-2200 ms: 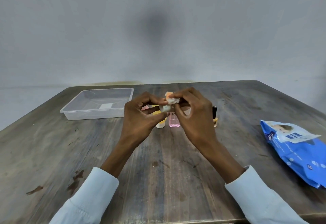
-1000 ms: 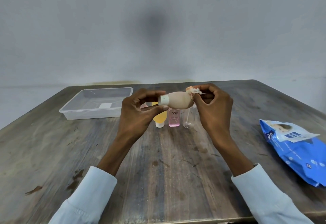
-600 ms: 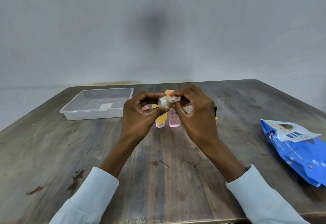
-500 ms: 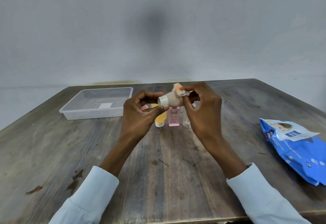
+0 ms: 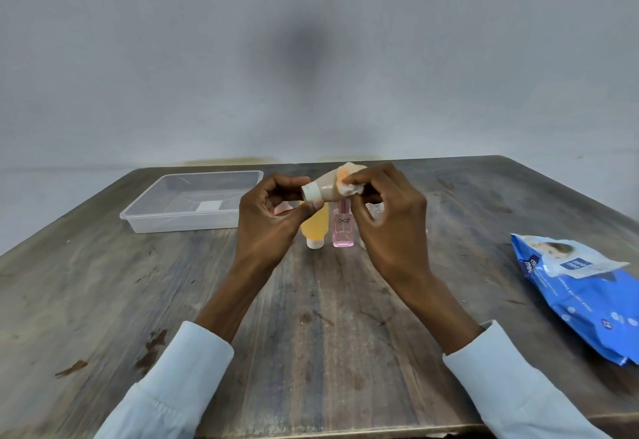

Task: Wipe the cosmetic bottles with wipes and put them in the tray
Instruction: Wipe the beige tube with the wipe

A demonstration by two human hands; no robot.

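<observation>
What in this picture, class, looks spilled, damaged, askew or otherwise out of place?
Nothing is spilled or broken. The wooden table has dark stains near its front left, and the flap of the blue wipes pack is peeled open. The yellow bottle stands on its cap, likely by design.

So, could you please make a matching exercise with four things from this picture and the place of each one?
Things:
1. beige squeeze bottle with white cap
2. clear plastic tray
3. blue wipes pack
4. pink square glass bottle

Places:
A. lying on the table's right side
B. standing on the table behind the hands
C. held up between left hand and right hand
D. on the table's far left

Pairs: 1-C, 2-D, 3-A, 4-B
</observation>
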